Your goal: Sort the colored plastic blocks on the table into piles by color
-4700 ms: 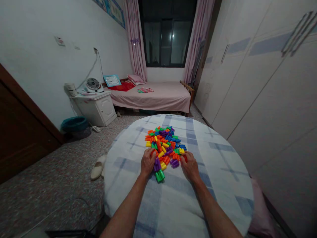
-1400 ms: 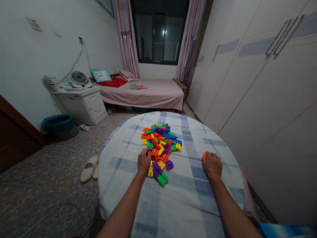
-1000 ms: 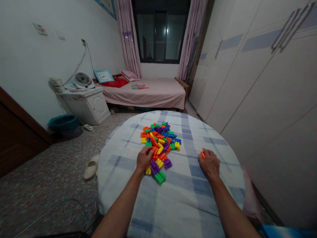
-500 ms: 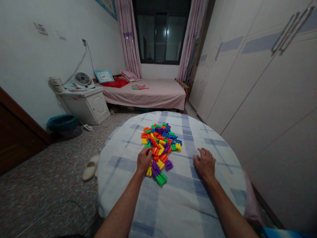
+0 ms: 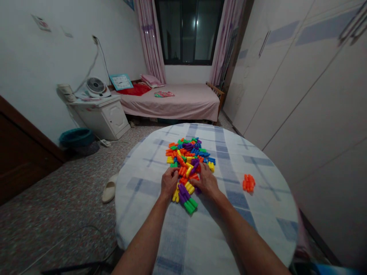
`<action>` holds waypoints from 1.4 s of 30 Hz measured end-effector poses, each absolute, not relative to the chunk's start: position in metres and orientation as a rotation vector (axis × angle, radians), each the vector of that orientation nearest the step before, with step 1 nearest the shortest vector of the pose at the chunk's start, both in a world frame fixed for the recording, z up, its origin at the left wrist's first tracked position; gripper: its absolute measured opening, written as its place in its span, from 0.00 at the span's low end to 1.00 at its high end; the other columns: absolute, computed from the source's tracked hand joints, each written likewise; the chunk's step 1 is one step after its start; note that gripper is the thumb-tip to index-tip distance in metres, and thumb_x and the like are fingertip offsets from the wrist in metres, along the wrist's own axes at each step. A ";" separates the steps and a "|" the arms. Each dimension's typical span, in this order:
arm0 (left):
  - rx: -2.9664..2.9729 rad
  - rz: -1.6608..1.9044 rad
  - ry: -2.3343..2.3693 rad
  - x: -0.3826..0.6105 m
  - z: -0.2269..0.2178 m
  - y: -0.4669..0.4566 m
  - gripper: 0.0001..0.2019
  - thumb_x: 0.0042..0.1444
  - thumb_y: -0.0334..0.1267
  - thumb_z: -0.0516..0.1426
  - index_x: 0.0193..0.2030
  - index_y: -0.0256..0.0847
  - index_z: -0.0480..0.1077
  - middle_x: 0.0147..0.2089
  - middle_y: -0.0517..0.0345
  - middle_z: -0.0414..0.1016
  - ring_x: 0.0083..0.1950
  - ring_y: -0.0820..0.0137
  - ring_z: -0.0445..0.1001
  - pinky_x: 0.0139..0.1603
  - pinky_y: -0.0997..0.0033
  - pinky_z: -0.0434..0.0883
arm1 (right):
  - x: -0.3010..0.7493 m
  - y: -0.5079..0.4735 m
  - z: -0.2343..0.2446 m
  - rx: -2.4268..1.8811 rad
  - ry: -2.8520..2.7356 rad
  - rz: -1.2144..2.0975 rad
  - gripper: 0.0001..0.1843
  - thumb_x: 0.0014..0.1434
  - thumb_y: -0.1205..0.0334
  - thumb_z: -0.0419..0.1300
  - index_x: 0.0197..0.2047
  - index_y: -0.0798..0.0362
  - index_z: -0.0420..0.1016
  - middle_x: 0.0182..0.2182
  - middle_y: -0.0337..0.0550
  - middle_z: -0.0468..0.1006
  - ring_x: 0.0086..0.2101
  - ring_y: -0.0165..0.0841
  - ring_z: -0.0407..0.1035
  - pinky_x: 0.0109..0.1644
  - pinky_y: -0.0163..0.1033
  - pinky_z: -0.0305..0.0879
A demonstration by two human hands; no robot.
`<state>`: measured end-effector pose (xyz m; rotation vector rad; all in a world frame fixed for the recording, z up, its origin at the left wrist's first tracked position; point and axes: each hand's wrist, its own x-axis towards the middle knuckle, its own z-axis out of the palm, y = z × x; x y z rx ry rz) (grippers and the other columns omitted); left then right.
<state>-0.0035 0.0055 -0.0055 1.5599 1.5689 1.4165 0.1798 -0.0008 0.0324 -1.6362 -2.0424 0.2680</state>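
Observation:
A heap of colourful plastic building blocks (image 5: 187, 154) lies on the round table, in orange, yellow, green, blue and purple. At its near left edge is my left hand (image 5: 169, 182), fingers drawn together, the tips against an orange block (image 5: 182, 171); what they pinch, if anything, is hidden. My right hand (image 5: 208, 182) reaches over the heap's near right side with thumb and fingers apart, partly covering purple and orange blocks. Closest to me, a purple-and-green joined piece (image 5: 187, 199) lies beside yellow blocks (image 5: 176, 195). An orange block piece (image 5: 249, 183) sits alone farther right.
A checked cloth (image 5: 229, 236) covers the table. Beyond stand a bed (image 5: 177, 105) and a white cabinet (image 5: 114, 118) with a fan (image 5: 96, 86). A wardrobe (image 5: 315, 114) runs along the right; a teal bin (image 5: 77, 137) and a slipper (image 5: 109, 191) are on the left floor.
My right hand has moved left from the table's right side to the heap. The orange piece at right now shows. My left hand stays at the heap's edge; the view has shifted slightly.

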 end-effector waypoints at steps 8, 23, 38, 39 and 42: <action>1.524 1.375 1.587 -0.004 -0.003 0.004 0.11 0.56 0.34 0.51 0.39 0.39 0.74 0.39 0.56 0.76 0.41 0.70 0.75 0.43 0.71 0.71 | 0.182 -0.002 0.037 -1.836 -2.005 0.282 0.23 0.54 0.52 0.59 0.52 0.49 0.67 0.49 0.46 0.64 0.40 0.33 0.68 0.37 0.35 0.63; 1.518 1.351 1.589 -0.006 -0.002 0.001 0.11 0.55 0.36 0.51 0.40 0.39 0.73 0.39 0.56 0.76 0.38 0.70 0.75 0.41 0.72 0.72 | 0.178 0.000 0.041 -1.866 -2.085 0.214 0.21 0.56 0.51 0.56 0.50 0.50 0.65 0.49 0.49 0.65 0.42 0.38 0.68 0.37 0.38 0.64; 1.816 1.270 1.835 -0.024 0.032 0.036 0.14 0.53 0.39 0.55 0.46 0.40 0.72 0.48 0.49 0.72 0.54 0.61 0.68 0.56 0.60 0.67 | 0.256 -0.023 0.046 -1.891 -1.935 -0.101 0.26 0.59 0.55 0.54 0.60 0.51 0.61 0.61 0.52 0.59 0.60 0.46 0.52 0.60 0.52 0.51; 1.771 1.293 1.881 -0.026 0.029 0.045 0.14 0.53 0.40 0.55 0.45 0.39 0.72 0.48 0.48 0.72 0.54 0.60 0.68 0.57 0.59 0.66 | 0.270 -0.024 0.041 -2.019 -1.854 -0.167 0.28 0.59 0.55 0.53 0.61 0.52 0.59 0.63 0.53 0.57 0.62 0.49 0.47 0.61 0.55 0.47; 1.638 1.325 1.964 -0.026 0.017 0.073 0.15 0.54 0.41 0.54 0.45 0.37 0.71 0.47 0.46 0.72 0.54 0.59 0.68 0.58 0.56 0.65 | 0.304 -0.023 0.019 -2.253 -1.746 -0.208 0.28 0.60 0.54 0.50 0.62 0.54 0.59 0.63 0.56 0.57 0.62 0.50 0.47 0.60 0.56 0.49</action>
